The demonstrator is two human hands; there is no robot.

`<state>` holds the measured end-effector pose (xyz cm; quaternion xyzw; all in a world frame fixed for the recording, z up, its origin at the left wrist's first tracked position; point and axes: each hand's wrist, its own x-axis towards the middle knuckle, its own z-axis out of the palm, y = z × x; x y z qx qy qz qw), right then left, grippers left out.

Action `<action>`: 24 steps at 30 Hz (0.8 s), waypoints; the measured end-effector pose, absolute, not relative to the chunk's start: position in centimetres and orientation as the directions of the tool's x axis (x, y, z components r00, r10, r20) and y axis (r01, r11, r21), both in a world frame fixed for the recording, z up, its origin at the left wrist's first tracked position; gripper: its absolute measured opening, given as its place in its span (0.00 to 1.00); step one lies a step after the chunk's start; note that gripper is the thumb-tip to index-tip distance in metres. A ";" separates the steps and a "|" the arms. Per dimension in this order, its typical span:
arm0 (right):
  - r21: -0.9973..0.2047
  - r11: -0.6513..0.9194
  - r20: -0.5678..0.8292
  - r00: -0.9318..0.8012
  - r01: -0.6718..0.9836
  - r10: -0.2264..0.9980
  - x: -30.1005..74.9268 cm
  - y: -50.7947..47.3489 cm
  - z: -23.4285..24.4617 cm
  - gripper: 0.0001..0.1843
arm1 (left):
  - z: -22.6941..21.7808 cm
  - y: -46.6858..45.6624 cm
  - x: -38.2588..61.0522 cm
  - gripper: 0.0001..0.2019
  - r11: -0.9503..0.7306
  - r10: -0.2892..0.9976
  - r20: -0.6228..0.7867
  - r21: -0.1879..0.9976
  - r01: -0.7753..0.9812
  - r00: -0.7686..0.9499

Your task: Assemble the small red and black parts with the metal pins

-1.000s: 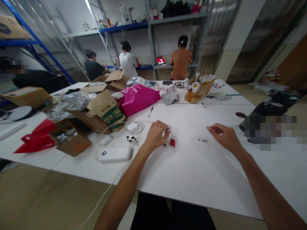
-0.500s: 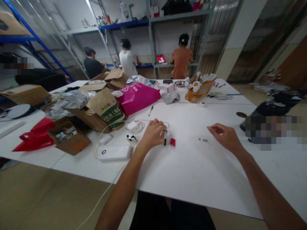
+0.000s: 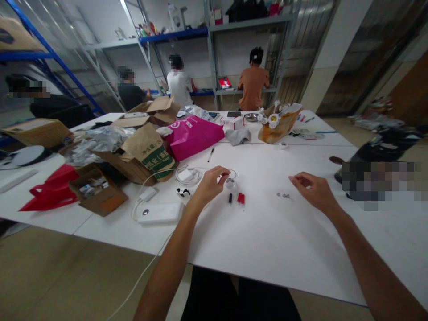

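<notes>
My left hand (image 3: 214, 182) is beside a small clear container (image 3: 230, 183) that has small dark bits inside. Its thumb and fingers are apart at the container's edge, and nothing shows between them. Just in front of the container lie a black cylindrical piece (image 3: 230, 198) and a pair of red cylindrical pieces (image 3: 241, 198). My right hand (image 3: 310, 189) hovers at the right with curled fingers and fingertips close together; what they hold, if anything, is too small to make out. Left of it several tiny metal pieces (image 3: 283, 195) lie on the white table (image 3: 261, 240).
At the left are a white power bank (image 3: 160, 213), a coiled white cable (image 3: 188, 177), an open cardboard box (image 3: 96, 189) and a red bag (image 3: 50, 189). A pink bag (image 3: 197, 136) and a pen (image 3: 210, 154) lie farther back. Several people sit beyond the table.
My left hand has drawn back a little to the left, uncovering the clear container and more of the black piece. My right hand has stayed in place.
</notes>
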<state>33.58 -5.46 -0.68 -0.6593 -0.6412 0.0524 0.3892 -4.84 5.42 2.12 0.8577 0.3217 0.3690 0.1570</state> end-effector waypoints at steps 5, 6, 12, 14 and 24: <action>-0.590 0.112 0.414 0.181 0.800 0.892 33.5 -5.4 -0.7 0.24 | 2.0 5.6 -5.0 0.08 -0.749 0.640 0.530 0.271 0.604 0.556; -0.592 0.114 0.413 0.179 0.798 0.893 33.6 -5.4 -0.8 0.24 | 2.0 5.5 -4.9 0.09 -0.748 0.637 0.519 0.235 0.621 0.571; -0.593 0.124 0.415 0.170 0.796 0.894 33.6 -5.4 -0.8 0.23 | 1.8 5.3 -4.9 0.09 -0.777 0.614 0.433 0.181 0.603 0.660; -0.588 0.125 0.421 0.170 0.799 0.891 33.6 -5.4 -0.8 0.23 | 1.8 5.3 -4.9 0.07 -0.773 0.619 0.421 0.176 0.609 0.663; -0.584 0.134 0.430 0.165 0.801 0.888 33.7 -5.4 -0.8 0.22 | 1.6 5.1 -4.2 0.07 -0.715 0.697 0.446 0.367 0.595 0.562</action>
